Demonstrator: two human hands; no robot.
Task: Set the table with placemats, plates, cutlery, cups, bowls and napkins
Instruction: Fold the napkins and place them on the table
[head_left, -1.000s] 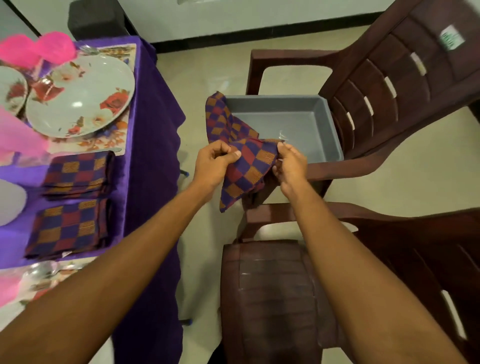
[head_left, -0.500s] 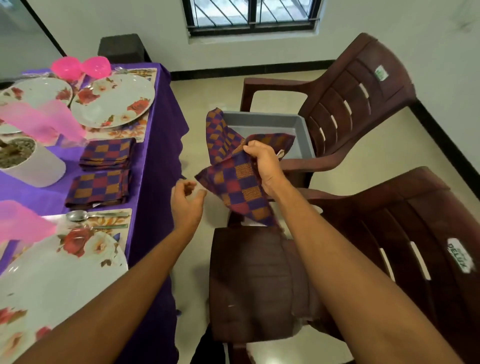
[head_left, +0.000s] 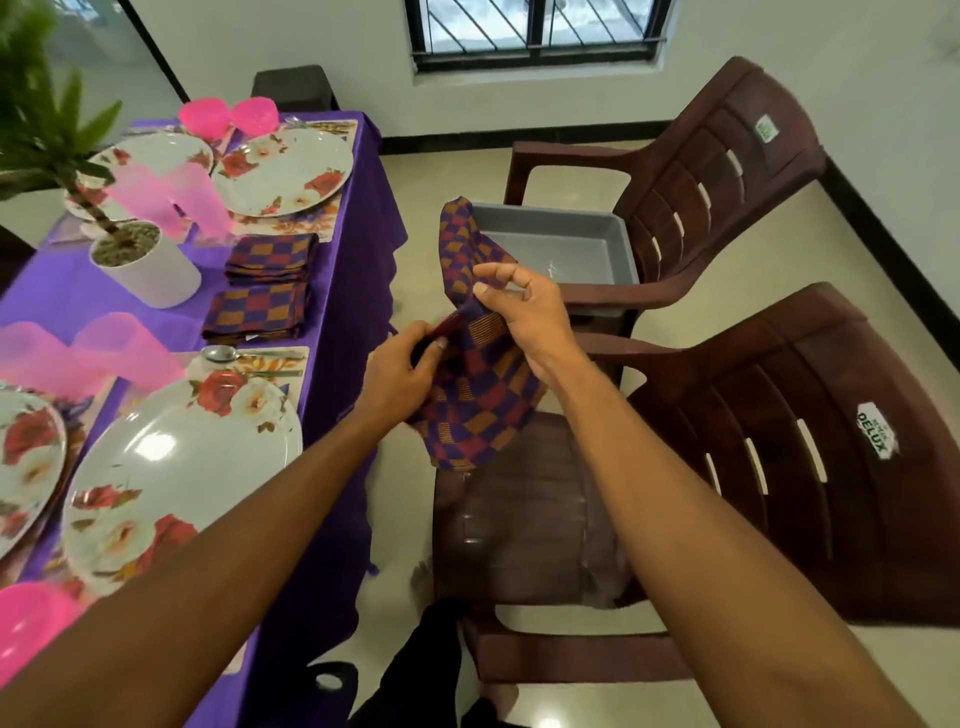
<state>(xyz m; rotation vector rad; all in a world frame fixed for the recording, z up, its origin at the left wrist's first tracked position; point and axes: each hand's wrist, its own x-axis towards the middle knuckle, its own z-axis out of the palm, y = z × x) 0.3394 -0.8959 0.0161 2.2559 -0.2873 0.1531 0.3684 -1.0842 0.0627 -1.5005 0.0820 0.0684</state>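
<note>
A checked purple, red and orange napkin (head_left: 478, 410) hangs between both hands above the near chair seat. My left hand (head_left: 400, 371) grips its left edge. My right hand (head_left: 522, 312) pinches its top with thumb and forefinger. Another napkin (head_left: 460, 244) drapes over the rim of a grey tray (head_left: 571, 244) on the far chair. Two folded napkins (head_left: 265, 286) lie on the purple tablecloth (head_left: 358, 270) between flowered plates (head_left: 283, 171) (head_left: 182, 467).
Two brown plastic chairs (head_left: 753, 405) (head_left: 691, 171) stand right of the table. On the table are pink cups (head_left: 171, 200), pink bowls (head_left: 228, 114), a spoon (head_left: 244, 354) on a placemat, and a white potted plant (head_left: 143, 265).
My left hand, open and apart half a second ago, has closed on the napkin again. The napkin has come lower, over the near chair. The view has tilted up.
</note>
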